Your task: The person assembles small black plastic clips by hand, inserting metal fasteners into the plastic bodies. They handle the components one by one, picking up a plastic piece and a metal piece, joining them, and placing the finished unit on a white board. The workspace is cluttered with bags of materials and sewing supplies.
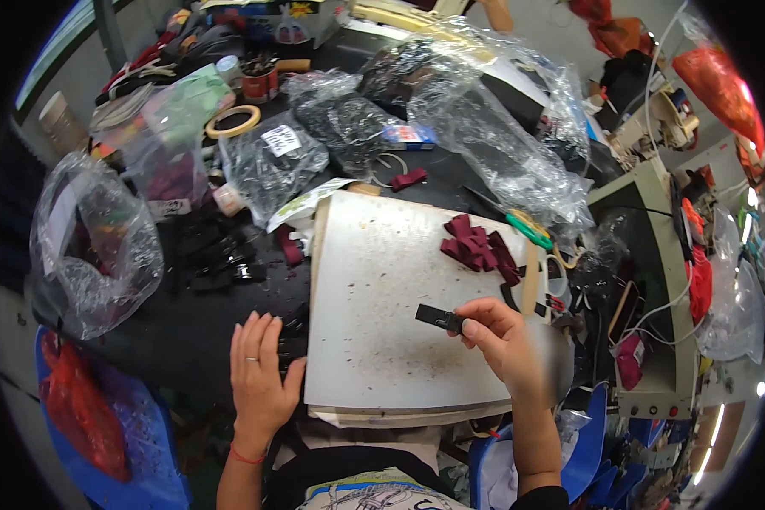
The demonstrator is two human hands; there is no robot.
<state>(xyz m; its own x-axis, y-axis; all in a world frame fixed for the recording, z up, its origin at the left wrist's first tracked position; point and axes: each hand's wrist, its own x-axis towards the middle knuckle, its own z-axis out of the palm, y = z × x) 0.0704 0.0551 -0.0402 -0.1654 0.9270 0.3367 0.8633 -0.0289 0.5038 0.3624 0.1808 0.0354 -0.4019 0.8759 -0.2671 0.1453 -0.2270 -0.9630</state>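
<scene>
My right hand (500,340) pinches a short, flat black strip (434,317) between thumb and fingers, above the white board (374,263). The strip has a small shiny mark on it, too small to make out. My left hand (262,374) lies with fingers stretched out on the dark table, just left of the board. Small black pieces (294,330) sit beside its fingertips, partly hidden. On the far right of the board rests a pile of maroon fabric bows or folded strips (476,246). Green-handled scissors (529,228) lie at that corner.
Clear plastic bags (93,246) crowd the left and back of the dark table. More black pieces (221,255) lie at left. A tape roll (233,121) and a red tin (260,81) stand behind. Blue chairs (157,442) flank me, and a metal cabinet (654,280) is at right.
</scene>
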